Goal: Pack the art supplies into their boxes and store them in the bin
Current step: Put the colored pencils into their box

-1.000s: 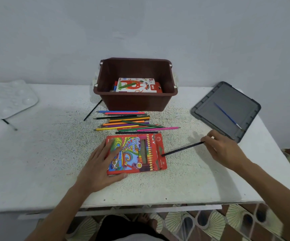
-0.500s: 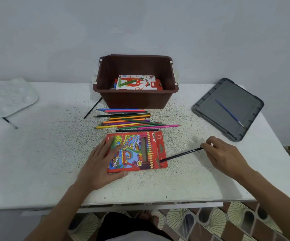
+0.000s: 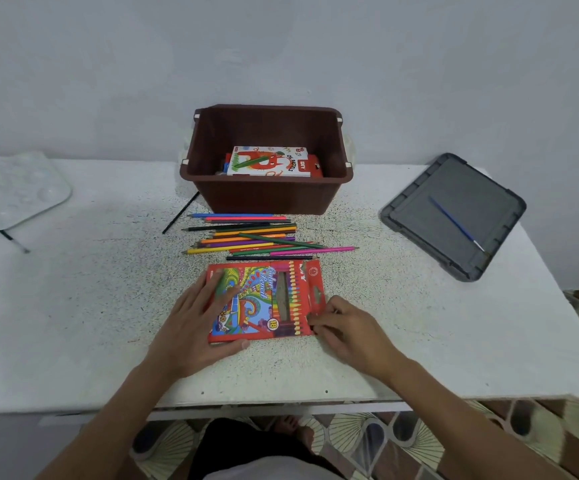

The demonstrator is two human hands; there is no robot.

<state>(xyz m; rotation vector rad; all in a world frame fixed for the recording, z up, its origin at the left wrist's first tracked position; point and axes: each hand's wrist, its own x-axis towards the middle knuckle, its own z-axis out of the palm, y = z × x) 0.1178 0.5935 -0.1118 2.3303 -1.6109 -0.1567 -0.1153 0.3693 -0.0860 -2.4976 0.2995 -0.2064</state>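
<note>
Red cardboard pencil box (image 3: 264,299) lies flat near the near edge of the tabletop (image 3: 90,306), about mid-width, flap end to the right. My left hand (image 3: 191,327) is spread flat on its left half, thumb at the near side, pressing it down. My right hand (image 3: 350,329) is at the box's near right corner with fingers curled in against that end. I cannot tell whether they pinch a pencil end or the flap. Step in hand, as I judge it: loading pencils into the box. To do it well, pin the box so it can't slide left, feed each pencil level and parallel to the long side, and push it fully home. Loose pencils (image 3: 246,239) lie heaped between the box and the brown bin (image 3: 267,199) at the far edge, with a black pencil (image 3: 270,258) just beyond the box, so most are not packed yet. A pastel box (image 3: 267,161) is already in the bin. There is open room right of the box up to the grey lid (image 3: 419,216) by the far right corner. The near edge is close, so don't drag the box back.
</note>
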